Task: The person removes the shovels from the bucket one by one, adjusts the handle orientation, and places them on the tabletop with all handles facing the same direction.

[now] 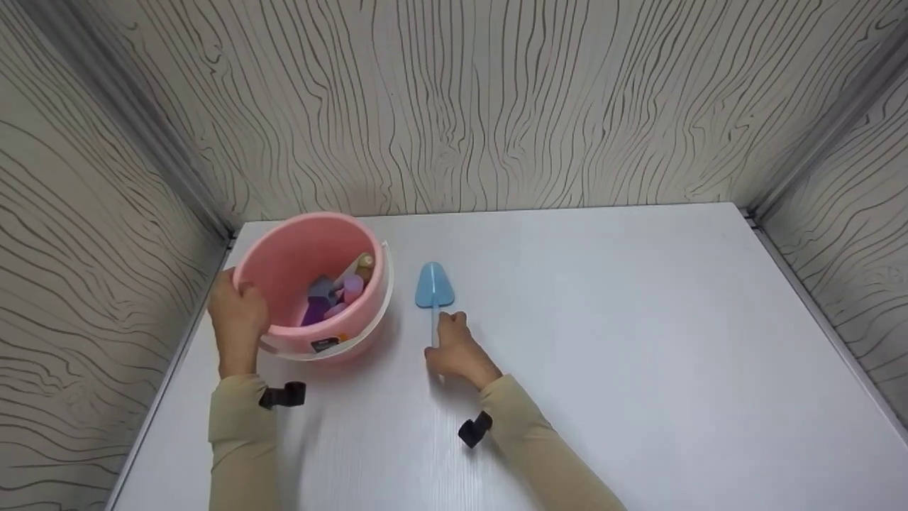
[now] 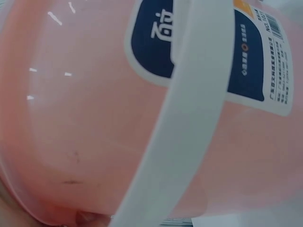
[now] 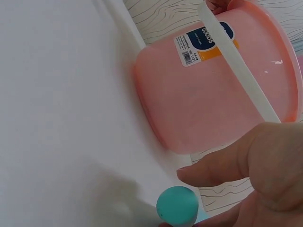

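Observation:
My left hand [image 1: 239,312] grips the rim of a pink plastic bucket [image 1: 312,245] at its left side, fingers over the edge. Inside the bucket lie several small toy pieces [image 1: 333,294] in purple, grey, pink and cream. To its right, a light blue toy shovel [image 1: 434,285] lies with its blade pointing away. My right hand [image 1: 460,353] is at the shovel's handle, fingers curled about it. In the right wrist view, the handle's rounded teal end [image 3: 177,205] shows between the thumb [image 3: 213,168] and the fingers, which are mostly hidden.
The white table [image 1: 603,319] carries the bucket and shovel. A wood-grain patterned wall [image 1: 496,106] stands behind, with similar panels at both sides. The bucket's white handle [image 1: 386,284] hangs down along its outside, across a printed label [image 3: 203,42].

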A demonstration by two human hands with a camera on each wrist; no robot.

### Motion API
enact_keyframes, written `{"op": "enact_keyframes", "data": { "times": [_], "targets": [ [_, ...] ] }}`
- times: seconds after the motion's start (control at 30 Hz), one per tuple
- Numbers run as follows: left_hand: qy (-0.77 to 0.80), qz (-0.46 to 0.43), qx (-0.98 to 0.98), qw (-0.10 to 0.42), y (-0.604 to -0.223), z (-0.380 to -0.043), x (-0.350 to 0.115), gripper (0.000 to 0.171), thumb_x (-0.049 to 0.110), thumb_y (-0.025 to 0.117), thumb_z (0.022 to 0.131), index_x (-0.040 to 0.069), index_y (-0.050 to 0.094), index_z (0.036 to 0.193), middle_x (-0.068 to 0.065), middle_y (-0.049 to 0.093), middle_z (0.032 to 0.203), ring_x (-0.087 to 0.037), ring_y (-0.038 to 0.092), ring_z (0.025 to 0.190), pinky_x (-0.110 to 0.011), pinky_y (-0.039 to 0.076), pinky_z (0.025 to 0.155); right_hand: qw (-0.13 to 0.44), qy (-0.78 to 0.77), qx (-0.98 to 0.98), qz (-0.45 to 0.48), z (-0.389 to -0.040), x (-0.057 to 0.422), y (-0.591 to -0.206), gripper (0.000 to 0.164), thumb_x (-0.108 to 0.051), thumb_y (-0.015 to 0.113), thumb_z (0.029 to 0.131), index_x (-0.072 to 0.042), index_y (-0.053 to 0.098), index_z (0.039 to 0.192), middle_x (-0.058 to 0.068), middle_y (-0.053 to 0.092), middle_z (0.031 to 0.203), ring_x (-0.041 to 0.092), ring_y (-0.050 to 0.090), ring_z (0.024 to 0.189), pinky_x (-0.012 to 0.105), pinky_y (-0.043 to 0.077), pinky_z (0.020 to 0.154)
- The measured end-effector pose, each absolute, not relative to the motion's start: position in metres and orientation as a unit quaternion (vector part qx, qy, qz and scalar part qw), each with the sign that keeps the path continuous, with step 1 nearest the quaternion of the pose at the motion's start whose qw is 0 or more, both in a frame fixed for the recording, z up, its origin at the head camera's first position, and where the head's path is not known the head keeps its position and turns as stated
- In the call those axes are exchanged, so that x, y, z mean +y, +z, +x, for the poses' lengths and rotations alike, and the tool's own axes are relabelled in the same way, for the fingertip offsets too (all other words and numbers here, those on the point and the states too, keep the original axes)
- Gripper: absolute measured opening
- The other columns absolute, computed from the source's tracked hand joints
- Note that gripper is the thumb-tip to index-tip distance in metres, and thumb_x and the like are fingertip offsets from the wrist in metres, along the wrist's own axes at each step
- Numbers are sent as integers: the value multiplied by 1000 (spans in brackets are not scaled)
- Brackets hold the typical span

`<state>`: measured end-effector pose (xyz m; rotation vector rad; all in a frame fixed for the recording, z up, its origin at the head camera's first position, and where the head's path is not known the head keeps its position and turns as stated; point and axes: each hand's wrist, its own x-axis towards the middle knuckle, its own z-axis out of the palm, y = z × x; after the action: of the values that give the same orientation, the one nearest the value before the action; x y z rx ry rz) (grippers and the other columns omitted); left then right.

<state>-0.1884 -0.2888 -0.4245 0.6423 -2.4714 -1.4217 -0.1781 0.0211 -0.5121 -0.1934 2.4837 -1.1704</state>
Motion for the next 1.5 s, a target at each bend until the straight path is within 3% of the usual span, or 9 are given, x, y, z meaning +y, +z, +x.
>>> {"op": "enact_keyframes", "data": {
  "times": [0.27,0.47,0.53,0.63,0.73,0.93,1.1,1.27,1.5],
  "targets": [
    [-494,219,-835,105,-425,-188,-285,51,13,29,112,-7,37,159,-34,51,152,-47,55,133,-61,48,111,177,-402,896,-64,-180,26,-509,66,-7,60,99,19,34,155,36,38,147,44,51,132,58,43,119],
    [-484,223,-840,100,-423,-186,-286,52,15,29,112,-6,36,160,-34,50,153,-46,54,134,-61,47,112,170,-389,902,-73,-186,34,-500,59,-9,59,100,16,42,150,31,49,135,35,57,110,57,55,101],
    [-485,230,-839,93,-422,-185,-286,53,16,29,113,-5,34,161,-33,49,155,-45,54,134,-60,48,113,171,-386,903,-80,-190,37,-495,56,-10,58,102,15,44,150,29,53,133,35,59,109,55,55,100],
    [-487,234,-837,88,-422,-184,-286,53,17,29,114,-3,33,162,-32,48,156,-44,54,134,-59,49,112,176,-377,904,-93,-197,39,-485,54,-12,57,104,9,47,153,26,60,138,36,61,122,55,53,105],
    [-490,232,-835,91,-422,-185,-286,52,16,30,113,-4,34,161,-33,49,155,-45,54,136,-60,48,113,172,-367,907,-116,-204,40,-471,47,-13,56,106,2,54,151,21,65,140,34,64,123,51,56,101],
    [-483,225,-841,93,-423,-186,-288,52,14,29,112,-6,35,160,-34,50,153,-46,55,134,-60,50,109,132,-344,914,-171,-218,34,-435,39,-11,54,106,-1,63,143,16,71,131,23,67,95,38,59,79],
    [-473,222,-848,94,-422,-186,-288,53,15,29,113,-6,34,161,-33,51,153,-42,57,125,-52,54,94,101,-336,914,-203,-234,22,-405,35,-12,54,107,-2,67,138,16,72,127,25,69,98,42,60,85],
    [-464,223,-853,88,-423,-186,-288,53,16,28,113,-5,35,161,-34,50,153,-46,56,132,-58,51,104,73,-344,909,-224,-250,11,-387,31,-13,54,109,-2,69,133,14,72,127,26,69,109,43,60,96],
    [-466,227,-851,78,-423,-186,-288,54,20,27,113,-2,33,163,-33,50,154,-45,57,132,-56,53,100,58,-383,877,-283,-268,-6,-373,29,-10,56,109,-2,72,131,13,73,125,23,67,103,34,62,90]
  ]
}}
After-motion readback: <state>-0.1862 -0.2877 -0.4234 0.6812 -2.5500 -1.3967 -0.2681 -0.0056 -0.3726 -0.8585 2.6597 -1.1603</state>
